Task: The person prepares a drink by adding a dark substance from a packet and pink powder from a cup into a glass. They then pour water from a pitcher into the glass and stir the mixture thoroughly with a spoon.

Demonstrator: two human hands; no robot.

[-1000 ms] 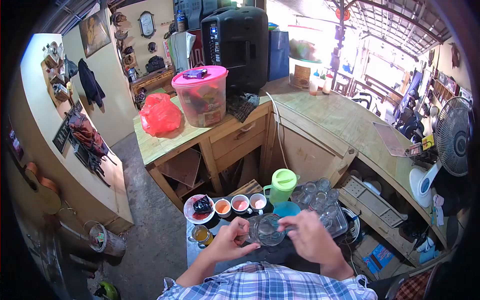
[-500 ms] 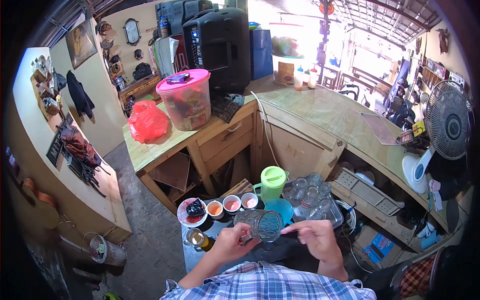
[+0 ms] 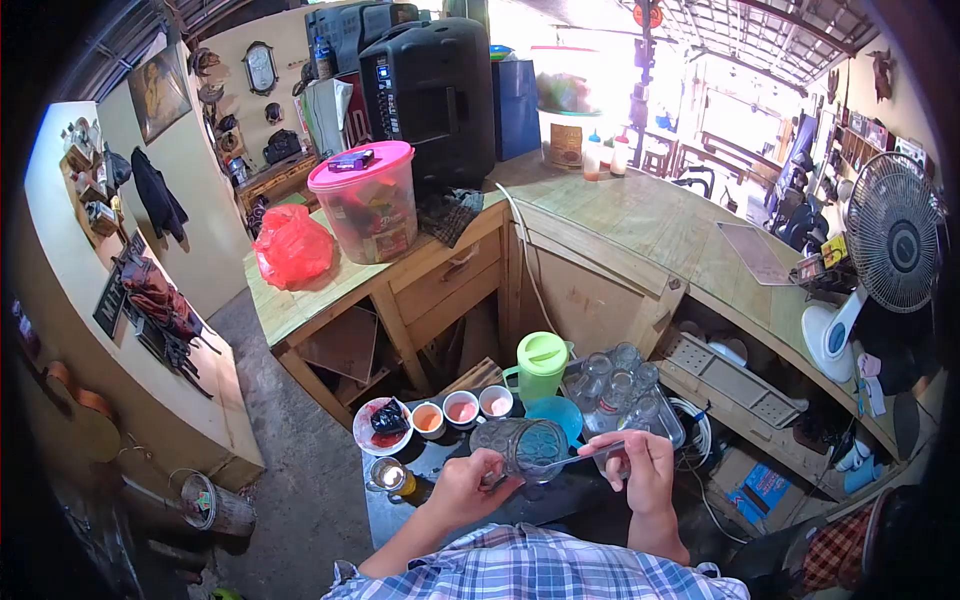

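My left hand (image 3: 468,487) is wrapped around the near side of a clear, patterned glass jar (image 3: 500,436), which lies tilted with its round mouth toward me and to the right. Between the fingers of my right hand (image 3: 642,472) is a thin, pale utensil (image 3: 590,456), its kind too fine to make out. Its tip reaches the jar's mouth. Just beyond the jar sit a blue plastic bowl (image 3: 556,412) and a green lidded pitcher (image 3: 541,368). Three white cups, one a cup with orange contents (image 3: 428,419), stand in a row to the left.
A plate (image 3: 363,432) holding a dark packet and a glass mug (image 3: 391,479) are at the table's left. On the right, a tray (image 3: 672,440) carries several upturned glasses (image 3: 620,385). Wooden counters (image 3: 620,220) wrap around the table, with a fan (image 3: 830,335) at the right.
My right hand has turned from an outstretched finger at the jar's rim to a raised grip, with the thin utensil now plainly showing. The jar has shifted slightly, its mouth more toward me.
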